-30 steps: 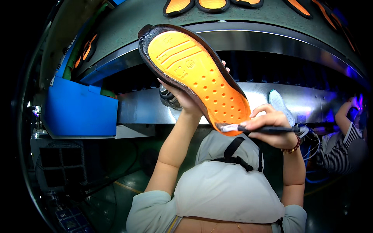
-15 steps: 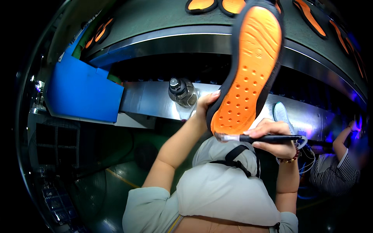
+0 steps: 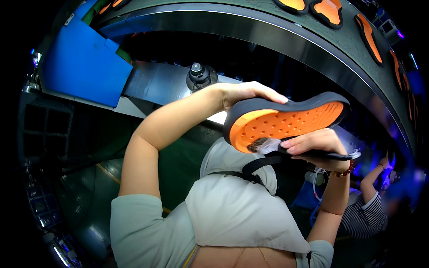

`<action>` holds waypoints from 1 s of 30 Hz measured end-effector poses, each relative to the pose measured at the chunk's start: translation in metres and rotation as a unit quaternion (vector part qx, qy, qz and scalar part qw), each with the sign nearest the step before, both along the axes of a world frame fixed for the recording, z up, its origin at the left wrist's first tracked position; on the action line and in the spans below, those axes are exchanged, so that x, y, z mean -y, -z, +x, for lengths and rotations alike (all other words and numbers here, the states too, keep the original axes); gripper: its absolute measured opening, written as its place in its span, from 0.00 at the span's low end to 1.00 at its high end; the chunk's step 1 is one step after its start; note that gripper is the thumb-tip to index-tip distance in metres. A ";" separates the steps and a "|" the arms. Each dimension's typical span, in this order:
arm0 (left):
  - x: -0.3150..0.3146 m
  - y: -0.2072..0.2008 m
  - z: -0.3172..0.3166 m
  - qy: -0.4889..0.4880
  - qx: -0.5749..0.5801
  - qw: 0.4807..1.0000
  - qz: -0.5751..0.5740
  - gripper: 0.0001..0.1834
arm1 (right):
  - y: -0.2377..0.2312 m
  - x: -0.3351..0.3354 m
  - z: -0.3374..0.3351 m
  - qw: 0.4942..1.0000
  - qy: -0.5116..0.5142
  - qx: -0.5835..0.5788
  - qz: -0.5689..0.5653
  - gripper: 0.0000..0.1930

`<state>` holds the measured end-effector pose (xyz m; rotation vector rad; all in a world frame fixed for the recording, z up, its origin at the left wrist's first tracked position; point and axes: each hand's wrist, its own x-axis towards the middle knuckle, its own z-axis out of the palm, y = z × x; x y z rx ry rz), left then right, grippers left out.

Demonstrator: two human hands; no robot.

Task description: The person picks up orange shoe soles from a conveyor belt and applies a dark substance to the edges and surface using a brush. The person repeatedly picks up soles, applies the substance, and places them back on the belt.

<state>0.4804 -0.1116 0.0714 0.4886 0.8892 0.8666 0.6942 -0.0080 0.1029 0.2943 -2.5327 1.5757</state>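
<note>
My left hand (image 3: 248, 93) is closed on the upper edge of a shoe sole (image 3: 286, 123), holding it in the air, tilted sideways. The sole has a black rim and an orange face with rows of small dimples; its toe end points right. In my right hand (image 3: 322, 142) is a brush (image 3: 268, 145) with a black handle and a whitish translucent collar. Its dark bristles touch the orange face near the lower edge of the heel. A thin pale tube shows at the handle's rear end.
Several orange-and-black soles (image 3: 328, 12) lie on the green conveyor belt (image 3: 351, 42). A dark bottle (image 3: 201, 77) stands on a metal shelf (image 3: 161, 80) below it, beside a blue panel (image 3: 85, 62). Another person (image 3: 364, 210) in striped clothing works at the right.
The sole has swung from nearly upright to lying sideways, toe to the right. My left arm is raised along with it. The brush has stayed at the heel end, and the view has shifted.
</note>
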 end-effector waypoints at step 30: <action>0.034 0.046 -0.072 -0.012 -0.018 0.999 -0.049 0.19 | 0.030 -0.029 0.063 0.992 0.117 0.052 -0.014 0.11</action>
